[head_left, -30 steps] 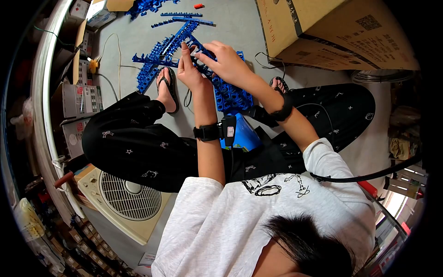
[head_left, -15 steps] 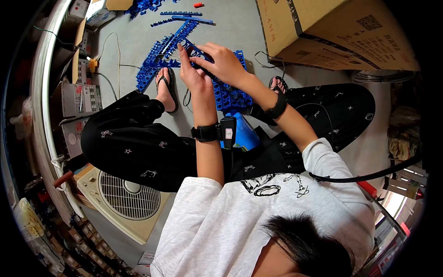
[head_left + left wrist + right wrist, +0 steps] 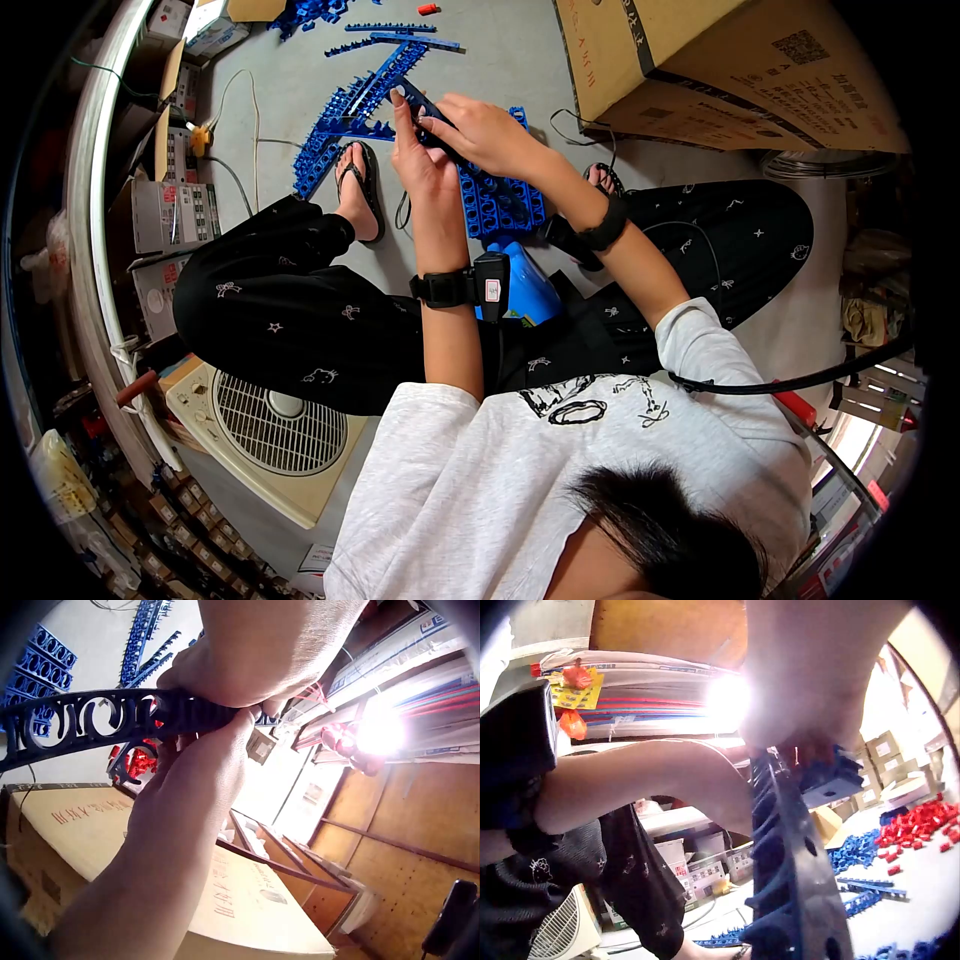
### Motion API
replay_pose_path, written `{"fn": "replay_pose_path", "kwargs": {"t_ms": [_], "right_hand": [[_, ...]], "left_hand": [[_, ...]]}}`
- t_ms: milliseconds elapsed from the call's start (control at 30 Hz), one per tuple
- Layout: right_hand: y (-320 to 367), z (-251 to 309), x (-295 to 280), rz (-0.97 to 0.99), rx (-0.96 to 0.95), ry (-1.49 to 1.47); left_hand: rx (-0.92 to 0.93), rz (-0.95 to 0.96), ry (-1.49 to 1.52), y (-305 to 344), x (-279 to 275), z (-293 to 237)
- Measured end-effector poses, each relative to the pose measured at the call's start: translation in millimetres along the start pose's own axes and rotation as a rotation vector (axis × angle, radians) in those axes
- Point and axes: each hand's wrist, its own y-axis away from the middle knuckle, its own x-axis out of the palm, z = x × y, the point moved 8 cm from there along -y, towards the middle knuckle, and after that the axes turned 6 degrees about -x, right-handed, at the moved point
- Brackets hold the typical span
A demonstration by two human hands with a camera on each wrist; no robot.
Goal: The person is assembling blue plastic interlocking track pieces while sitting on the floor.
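Both hands meet over the floor in front of the seated person. A long blue plastic strip with a row of C-shaped clips (image 3: 67, 724) runs between them; the right wrist view shows the same strip (image 3: 799, 862) close up, sloping down from the fingers. My left hand (image 3: 427, 170) grips it with the index finger pointing up. From the other side, my right hand (image 3: 490, 132) holds the strip, thumb toward the left hand. Beside the strip at the fingers is another blue piece (image 3: 831, 786). The fingertips' contact is largely hidden by the hands.
Blue clip strips (image 3: 335, 145) lie beyond the left foot, with a block of joined ones (image 3: 490, 210) below the hands. A red clip pile (image 3: 922, 825) is further off. A large carton (image 3: 740, 75) stands to the right, a box fan (image 3: 285, 425) to the left.
The blue strip end left of the left hand now reaches less far left. The strip between the hands has shifted slightly; both hands stay close together.
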Motion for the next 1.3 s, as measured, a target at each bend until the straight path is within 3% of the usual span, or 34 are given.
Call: {"fn": "replay_pose_path", "kwargs": {"t_ms": [167, 400, 500, 567, 633, 700, 767, 833, 1000, 1067, 1200, 1300], "right_hand": [[2.1, -6.1, 4.1, 0.132, 0.051, 0.066], [6.1, -8.6, 10.4, 0.138, 0.02, 0.135], [9.5, -8.5, 13.9, 0.152, 0.012, 0.16], [9.9, -1.8, 6.3, 0.001, -0.038, 0.139], [8.4, 0.0, 5.1, 0.004, -0.026, 0.142], [7.9, 8.3, 7.0, 0.014, -0.131, 0.059], [10.7, 5.9, 15.8, 0.114, -0.081, -0.026], [21.3, -7.6, 42.8, 0.343, 0.023, -0.093], [22.0, -13.7, 47.9, 0.231, 0.06, -0.101], [22.6, -17.6, 46.7, 0.242, 0.113, -0.157], [16.0, -10.9, 18.2, 0.055, 0.042, -0.056], [11.1, -7.6, 7.1, 0.084, 0.051, -0.015]], "left_hand": [[-0.069, 0.036, 0.026, -5.5, -4.5, 7.0], [-0.168, 0.017, -0.07, -6.0, -7.8, 9.5], [0.09, -0.048, -0.079, -8.9, -13.0, -13.9], [0.038, -0.182, -0.025, -11.0, -33.4, -22.3], [0.063, -0.112, -0.04, -9.2, -32.3, -45.4], [0.153, -0.319, 0.012, 20.8, -24.6, -58.6], [0.135, -0.37, 0.02, 7.5, -47.4, -64.2], [0.157, -0.462, -0.057, 6.2, -52.2, -70.0], [0.068, -0.377, -0.06, 9.7, -46.2, -57.9], [0.062, -0.231, -0.097, -4.2, -50.1, -57.0], [0.083, -0.37, -0.189, -29.9, -83.4, -57.3], [0.094, -0.277, -0.317, -24.1, -71.6, -62.8]]}}
